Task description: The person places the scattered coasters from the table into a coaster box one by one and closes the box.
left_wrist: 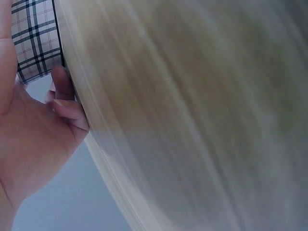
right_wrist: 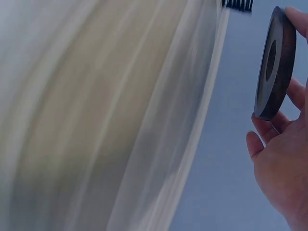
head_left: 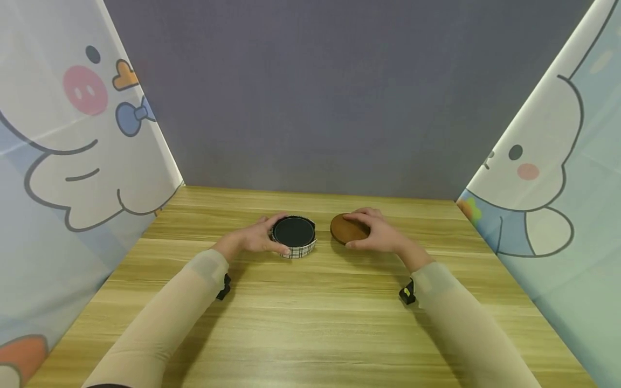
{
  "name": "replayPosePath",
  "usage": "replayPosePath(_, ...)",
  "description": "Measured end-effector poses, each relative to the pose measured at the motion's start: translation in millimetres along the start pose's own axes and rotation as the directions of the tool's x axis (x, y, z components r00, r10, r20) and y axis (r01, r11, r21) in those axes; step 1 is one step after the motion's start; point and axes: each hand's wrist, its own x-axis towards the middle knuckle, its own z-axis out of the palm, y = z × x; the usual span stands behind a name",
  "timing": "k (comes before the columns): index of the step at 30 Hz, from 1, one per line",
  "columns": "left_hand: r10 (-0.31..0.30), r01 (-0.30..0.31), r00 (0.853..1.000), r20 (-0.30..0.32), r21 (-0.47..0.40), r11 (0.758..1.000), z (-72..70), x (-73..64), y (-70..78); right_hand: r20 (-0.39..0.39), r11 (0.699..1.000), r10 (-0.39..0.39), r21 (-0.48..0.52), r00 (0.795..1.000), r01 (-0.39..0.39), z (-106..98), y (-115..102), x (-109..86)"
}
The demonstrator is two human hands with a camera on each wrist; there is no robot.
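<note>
A round container (head_left: 293,233) with a black top and a black-and-white plaid side sits left of the middle of the table. My left hand (head_left: 259,235) grips it from the left, thumb at the near side and fingers round the far side. Its plaid side (left_wrist: 36,38) shows at the upper left of the left wrist view. To its right, my right hand (head_left: 380,233) holds a flat brown disc (head_left: 345,229) by its edges, tilted just over the table. In the right wrist view the disc (right_wrist: 288,60) shows a ringed underside with a dark round centre.
The wood-grain table (head_left: 310,323) ends at a dark grey panel (head_left: 320,97) at the back. Cartoon-printed cloth walls (head_left: 43,178) stand along both sides. Black wrist devices (head_left: 407,292) hang under the sleeves.
</note>
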Motion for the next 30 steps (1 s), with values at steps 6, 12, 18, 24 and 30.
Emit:
replayPosePath(6,-0.001,0.001,1.0,0.01,0.0,1.0,1.3,0.5,1.1,0.017,0.998,-0.07,0.003,0.997,0.07,20.5,-21.0,21.9)
replayPosePath(12,-0.008,0.008,1.0,0.019,0.0,1.0,0.9,1.1,2.6,0.061,0.995,-0.095,-0.009,0.994,0.096,35.9,-37.8,38.1)
replayPosePath(18,-0.011,0.011,1.0,0.024,0.033,0.999,-0.5,0.8,3.1,0.094,0.994,-0.098,-0.03,0.991,0.101,46.4,-49.8,52.2)
replayPosePath(24,-0.004,0.003,1.0,0.03,0.04,0.999,-1.5,2.1,0.9,0.114,0.993,-0.099,-0.048,0.989,0.105,53.9,-61.0,64.1)
replayPosePath(30,-0.008,0.006,0.999,0.036,0.049,0.999,-2.0,2.7,-1.1,0.134,0.992,-0.106,-0.051,0.985,0.113,62.4,-71.9,73.7)
